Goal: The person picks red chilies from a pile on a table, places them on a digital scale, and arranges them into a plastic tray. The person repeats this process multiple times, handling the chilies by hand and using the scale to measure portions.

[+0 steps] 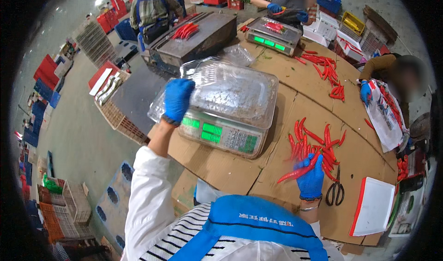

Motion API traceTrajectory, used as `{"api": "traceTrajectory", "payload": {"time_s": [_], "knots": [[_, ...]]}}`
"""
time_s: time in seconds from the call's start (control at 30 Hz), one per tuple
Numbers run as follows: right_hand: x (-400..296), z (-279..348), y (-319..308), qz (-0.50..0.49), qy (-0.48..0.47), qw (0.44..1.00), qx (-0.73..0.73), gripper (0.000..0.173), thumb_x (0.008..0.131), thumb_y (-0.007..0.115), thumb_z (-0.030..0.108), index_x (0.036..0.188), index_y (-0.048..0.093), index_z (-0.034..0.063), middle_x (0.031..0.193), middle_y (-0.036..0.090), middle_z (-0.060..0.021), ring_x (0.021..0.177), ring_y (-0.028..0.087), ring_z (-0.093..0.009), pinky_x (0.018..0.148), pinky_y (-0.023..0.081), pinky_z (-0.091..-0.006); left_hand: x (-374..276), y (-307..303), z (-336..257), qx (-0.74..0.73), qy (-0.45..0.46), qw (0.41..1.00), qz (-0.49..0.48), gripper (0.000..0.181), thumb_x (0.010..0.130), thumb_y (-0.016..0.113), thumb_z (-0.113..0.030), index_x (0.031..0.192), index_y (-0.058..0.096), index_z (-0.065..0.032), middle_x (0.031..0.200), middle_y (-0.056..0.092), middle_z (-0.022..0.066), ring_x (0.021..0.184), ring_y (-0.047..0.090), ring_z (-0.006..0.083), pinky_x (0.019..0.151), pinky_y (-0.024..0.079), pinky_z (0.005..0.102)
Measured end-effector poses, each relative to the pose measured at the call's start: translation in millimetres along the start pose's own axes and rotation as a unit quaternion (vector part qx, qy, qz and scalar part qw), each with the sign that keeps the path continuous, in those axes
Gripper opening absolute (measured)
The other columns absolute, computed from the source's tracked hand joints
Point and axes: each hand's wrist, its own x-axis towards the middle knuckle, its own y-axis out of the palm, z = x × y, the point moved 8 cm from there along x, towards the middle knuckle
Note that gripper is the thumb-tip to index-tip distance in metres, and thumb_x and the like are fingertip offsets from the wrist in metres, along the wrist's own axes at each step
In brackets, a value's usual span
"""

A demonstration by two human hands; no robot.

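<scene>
My left hand (179, 100), in a blue glove, is closed on clear plastic packaging (202, 69) that shows on both sides of the fist. It is held over the left side of a digital weighing scale (238, 95) with lit green displays. What the fingers grip is partly hidden. Lower right, my gloved right hand (309, 178) holds a long red chilli pepper (299, 172) slantwise. Just beyond it, a loose pile of red chillies (327, 141) lies on the cardboard-covered table (277, 171). Beside that hand rest black-handled scissors (335, 193).
A white tray with a red edge (373, 205) lies right. Across the table, a person holds a chilli behind a second scale (273, 36). Another person at right handles a white bag (382, 119) with chillies. Left stands a crate (121, 119) with label rolls.
</scene>
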Motion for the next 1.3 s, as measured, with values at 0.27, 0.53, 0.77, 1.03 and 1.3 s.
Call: {"api": "traceTrajectory", "payload": {"time_s": [0.27, 0.53, 0.77, 1.03, 1.3], "knots": [[-4.7, 2.5, -24.1, -0.030, 0.014, 0.998, -0.056, 0.037, 0.096, 0.042, 0.043, 0.101, 0.055, 0.0089, 0.085, 0.064, -0.0081, 0.080, 0.062, -0.025, 0.081, 0.048, -0.0465, -35.2, 30.1, 43.9, -0.248, -0.238, 0.939, -0.029, 0.025, 0.089, 0.054, -0.013, 0.112, 0.062, -0.0050, 0.111, 0.061, 0.0134, 0.106, 0.056, 0.0263, 0.095, 0.040, 0.0336], [41.9, -86.1, -8.0, 0.007, 0.145, 0.980, -0.134, 0.055, 0.095, 0.045, 0.045, 0.124, 0.044, -0.0018, 0.135, 0.043, -0.0230, 0.127, 0.038, -0.038, 0.104, 0.032, -0.0500, -213.5, 100.1, 96.3, -0.491, -0.581, 0.647, -0.054, 0.060, 0.098, 0.029, -0.048, 0.123, 0.055, 0.0004, 0.118, 0.060, 0.0075, 0.103, 0.056, 0.0193, 0.092, 0.042, 0.0316], [53.2, -91.4, -7.1, -0.021, 0.150, 0.973, -0.174, 0.067, 0.095, 0.041, 0.047, 0.136, 0.032, -0.0055, 0.142, 0.033, -0.0226, 0.132, 0.030, -0.036, 0.107, 0.027, -0.0504, -226.4, 87.7, 66.0, -0.482, -0.605, 0.633, -0.009, 0.065, 0.096, 0.028, -0.056, 0.129, 0.051, -0.0048, 0.118, 0.059, 0.0048, 0.103, 0.054, 0.0165, 0.091, 0.041, 0.0319], [52.4, -56.8, -21.3, -0.046, 0.130, 0.973, -0.187, 0.064, 0.096, 0.040, 0.046, 0.133, 0.035, -0.0068, 0.141, 0.035, -0.0233, 0.130, 0.035, -0.035, 0.107, 0.029, -0.0499, -238.1, 50.8, -3.6, -0.464, -0.657, 0.593, -0.027, 0.056, 0.096, 0.037, -0.050, 0.130, 0.050, -0.0072, 0.127, 0.052, 0.0096, 0.115, 0.047, 0.0219, 0.095, 0.039, 0.0385], [-12.9, -43.7, 87.1, 0.081, 0.037, 0.902, -0.423, 0.047, 0.099, 0.038, 0.036, 0.116, 0.056, -0.0047, 0.116, 0.060, -0.0176, 0.112, 0.054, -0.025, 0.101, 0.039, -0.0363, -96.9, -2.8, -162.8, -0.548, -0.283, 0.764, 0.192, 0.062, 0.086, 0.065, -0.021, 0.138, 0.038, -0.0041, 0.142, 0.038, 0.0146, 0.126, 0.042, 0.0252, 0.103, 0.035, 0.0380]]}}
